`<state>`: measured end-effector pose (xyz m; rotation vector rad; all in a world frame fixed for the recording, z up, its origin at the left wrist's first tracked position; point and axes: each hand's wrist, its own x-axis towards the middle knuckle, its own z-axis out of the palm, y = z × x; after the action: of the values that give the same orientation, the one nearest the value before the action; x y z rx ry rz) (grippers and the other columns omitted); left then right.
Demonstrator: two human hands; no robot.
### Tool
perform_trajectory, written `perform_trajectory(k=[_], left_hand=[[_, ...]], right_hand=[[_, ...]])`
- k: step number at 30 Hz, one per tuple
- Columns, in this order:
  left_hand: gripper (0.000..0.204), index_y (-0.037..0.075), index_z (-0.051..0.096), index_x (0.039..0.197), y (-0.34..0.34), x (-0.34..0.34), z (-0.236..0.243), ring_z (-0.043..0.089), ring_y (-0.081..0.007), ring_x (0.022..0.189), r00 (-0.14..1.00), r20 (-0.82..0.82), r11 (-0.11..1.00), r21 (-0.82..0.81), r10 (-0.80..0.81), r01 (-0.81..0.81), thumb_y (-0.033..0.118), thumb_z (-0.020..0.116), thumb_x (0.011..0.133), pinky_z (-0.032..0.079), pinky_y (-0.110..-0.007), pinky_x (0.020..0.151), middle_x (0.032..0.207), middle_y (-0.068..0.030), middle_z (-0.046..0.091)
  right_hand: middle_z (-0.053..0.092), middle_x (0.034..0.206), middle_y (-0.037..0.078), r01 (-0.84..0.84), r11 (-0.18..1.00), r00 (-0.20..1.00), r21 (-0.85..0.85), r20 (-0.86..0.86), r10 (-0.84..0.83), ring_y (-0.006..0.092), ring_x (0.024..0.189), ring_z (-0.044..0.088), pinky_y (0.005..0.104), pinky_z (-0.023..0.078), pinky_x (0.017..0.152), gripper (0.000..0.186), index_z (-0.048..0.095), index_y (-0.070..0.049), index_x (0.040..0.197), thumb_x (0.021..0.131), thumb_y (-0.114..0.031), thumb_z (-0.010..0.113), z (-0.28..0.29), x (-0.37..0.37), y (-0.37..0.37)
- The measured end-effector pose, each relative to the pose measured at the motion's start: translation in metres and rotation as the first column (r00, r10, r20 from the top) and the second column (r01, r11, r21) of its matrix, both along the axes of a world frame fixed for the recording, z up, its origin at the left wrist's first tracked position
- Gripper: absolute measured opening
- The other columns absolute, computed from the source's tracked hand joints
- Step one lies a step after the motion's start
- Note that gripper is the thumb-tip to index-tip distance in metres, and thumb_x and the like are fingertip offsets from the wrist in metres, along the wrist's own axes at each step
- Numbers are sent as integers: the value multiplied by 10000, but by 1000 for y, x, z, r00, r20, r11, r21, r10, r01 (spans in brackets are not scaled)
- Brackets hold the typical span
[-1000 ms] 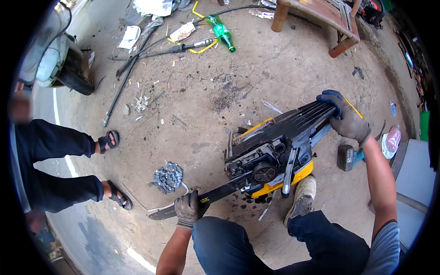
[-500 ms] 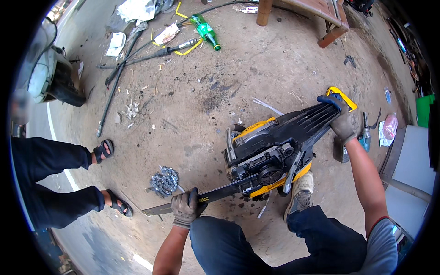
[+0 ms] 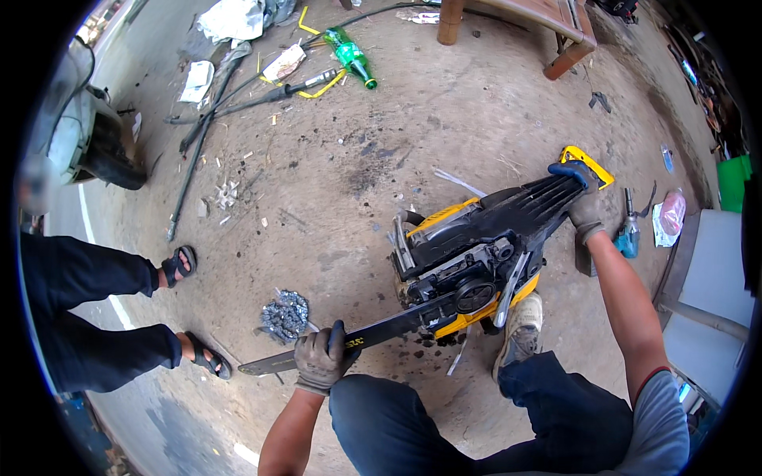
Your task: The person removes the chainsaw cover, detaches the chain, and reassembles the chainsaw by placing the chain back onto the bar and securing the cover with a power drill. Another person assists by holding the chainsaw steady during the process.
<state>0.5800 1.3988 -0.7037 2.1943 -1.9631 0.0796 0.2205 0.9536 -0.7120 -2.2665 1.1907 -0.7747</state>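
A yellow and black chainsaw (image 3: pixel 476 274) lies tilted on the ground in front of me, its inner workings exposed on the near side. From it the long dark guide bar (image 3: pixel 389 327) runs to the left. My gloved left hand (image 3: pixel 321 358) is closed around the bar, near my knee. My gloved right hand (image 3: pixel 583 194) grips the black ridged rear end of the saw, beside a yellow part (image 3: pixel 591 165). A heap of grey metal chain (image 3: pixel 284 316) lies on the ground beyond the bar. My shoe (image 3: pixel 521 325) is close to the saw's near side.
A person's sandalled feet (image 3: pixel 205 355) stand at left. Far off lie a green bottle (image 3: pixel 351 57), black cables (image 3: pixel 190 186) and litter. A wooden bench (image 3: pixel 528 17) stands at the back. A teal power tool (image 3: pixel 627 234) and a pink-and-white packet (image 3: pixel 671 218) lie at right.
Almost nothing differs: the view has shifted slightly, and the saw's bar tip and my left hand sit a touch farther left. Both hands keep their grip.
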Motion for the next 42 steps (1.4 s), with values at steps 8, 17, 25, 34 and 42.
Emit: perform_trajectory(k=[8,17,25,34,42], left_hand=[[610,50,637,1148,3,2,-3,589,-255,691,1000,10,1000,2,-9,9,423,798,693,472,-405,613,845,-86,599],[720,47,537,1239,0,-1,-5,583,-323,708,1000,14,1000,3,12,-12,379,817,664,461,-449,610,842,-116,572],[767,44,501,1269,-23,6,14,615,-376,834,987,-75,983,125,142,-131,352,826,645,505,-482,708,988,-182,580],[674,4,470,1250,-73,32,50,639,-361,914,892,-320,915,351,318,-201,214,795,698,517,-432,799,1067,-209,618],[630,-17,503,1217,-129,45,79,627,-303,834,805,-400,844,492,437,-213,228,786,711,514,-408,736,983,-193,647]], right_hand=[[702,1022,68,21,1000,1000,-5,18,-21,221,994,652,320,481,938,264,727,-75,1027,800,31,643,-1,3,1],[675,994,109,39,999,999,26,-5,-39,293,958,640,356,491,895,298,710,-116,1060,792,-14,630,4,19,-4],[318,1505,322,309,944,904,118,-346,-252,452,1422,302,463,282,1172,855,198,-187,1567,853,-264,663,16,73,-8],[481,1400,276,171,979,985,109,0,-172,443,1337,426,474,364,1116,577,505,-96,1395,916,-402,604,47,99,44],[572,1314,223,62,932,995,357,48,-84,395,1176,587,431,464,1014,460,573,-83,1309,983,-406,542,43,85,73]])
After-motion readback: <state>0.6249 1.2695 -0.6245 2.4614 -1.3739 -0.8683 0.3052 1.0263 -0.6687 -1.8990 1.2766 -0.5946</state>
